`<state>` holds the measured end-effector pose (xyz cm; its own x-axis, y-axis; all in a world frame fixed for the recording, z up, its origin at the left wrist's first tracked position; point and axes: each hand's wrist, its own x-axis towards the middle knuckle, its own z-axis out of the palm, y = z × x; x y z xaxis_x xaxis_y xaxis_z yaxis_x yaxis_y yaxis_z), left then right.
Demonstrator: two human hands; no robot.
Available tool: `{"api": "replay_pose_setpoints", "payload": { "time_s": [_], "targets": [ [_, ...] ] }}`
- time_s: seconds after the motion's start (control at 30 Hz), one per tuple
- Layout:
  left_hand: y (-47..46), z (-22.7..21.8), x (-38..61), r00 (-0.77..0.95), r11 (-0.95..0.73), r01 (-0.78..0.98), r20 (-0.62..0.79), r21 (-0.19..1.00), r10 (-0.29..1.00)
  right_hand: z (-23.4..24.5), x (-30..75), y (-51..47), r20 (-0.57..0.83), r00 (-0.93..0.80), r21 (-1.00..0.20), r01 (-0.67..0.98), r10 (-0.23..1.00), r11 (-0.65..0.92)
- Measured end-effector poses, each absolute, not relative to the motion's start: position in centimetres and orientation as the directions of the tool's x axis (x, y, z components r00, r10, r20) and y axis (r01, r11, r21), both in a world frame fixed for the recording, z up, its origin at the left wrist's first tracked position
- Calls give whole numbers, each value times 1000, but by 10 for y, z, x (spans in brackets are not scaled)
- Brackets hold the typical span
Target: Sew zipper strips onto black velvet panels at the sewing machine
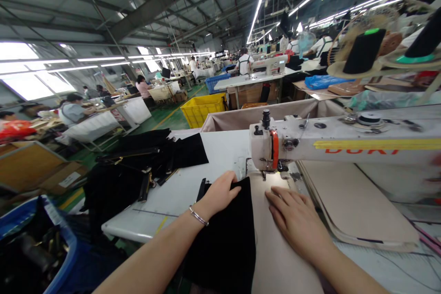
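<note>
My left hand (220, 195) rests on the top edge of a black fabric piece (230, 239), fingers curled over its upper corner, a silver bracelet on the wrist. My right hand (292, 218) lies flat and open on a beige fabric panel (272, 257) just in front of the needle area. A white sewing machine (330, 144) with an orange lever stands right behind both hands. The black piece overlaps the left side of the beige panel.
A heap of black fabric pieces (144, 165) lies on the table to the left. A stack of beige boards (354, 206) sits under the machine arm at right. A blue bin (37, 248) stands at lower left, a yellow crate (203, 108) beyond the table. Other workers sit at far tables.
</note>
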<state>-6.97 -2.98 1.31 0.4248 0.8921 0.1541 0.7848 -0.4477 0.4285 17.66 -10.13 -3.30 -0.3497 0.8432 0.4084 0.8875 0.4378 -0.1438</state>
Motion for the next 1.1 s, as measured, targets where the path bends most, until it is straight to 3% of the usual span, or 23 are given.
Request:
{"api": "replay_pose_setpoints", "payload": {
  "time_s": [0.13,0.3,0.93,1.0,1.1],
  "targets": [
    [-24,14,-48,488,-476,656,152,586,859,-31,177,-103,400,-359,-147,883,843,446],
    [-12,0,-13,406,-435,740,176,513,897,-31,178,-102,409,-347,-160,883,844,441],
    [-8,-9,6,272,-373,809,271,455,923,-31,176,-100,364,-332,-160,898,870,410],
    [-15,-5,4,320,-424,802,296,421,900,-31,176,-100,372,-328,-160,899,868,409],
    [-31,0,-3,542,-614,723,291,317,788,-30,176,-100,381,-328,-162,897,865,412]
  ]
}}
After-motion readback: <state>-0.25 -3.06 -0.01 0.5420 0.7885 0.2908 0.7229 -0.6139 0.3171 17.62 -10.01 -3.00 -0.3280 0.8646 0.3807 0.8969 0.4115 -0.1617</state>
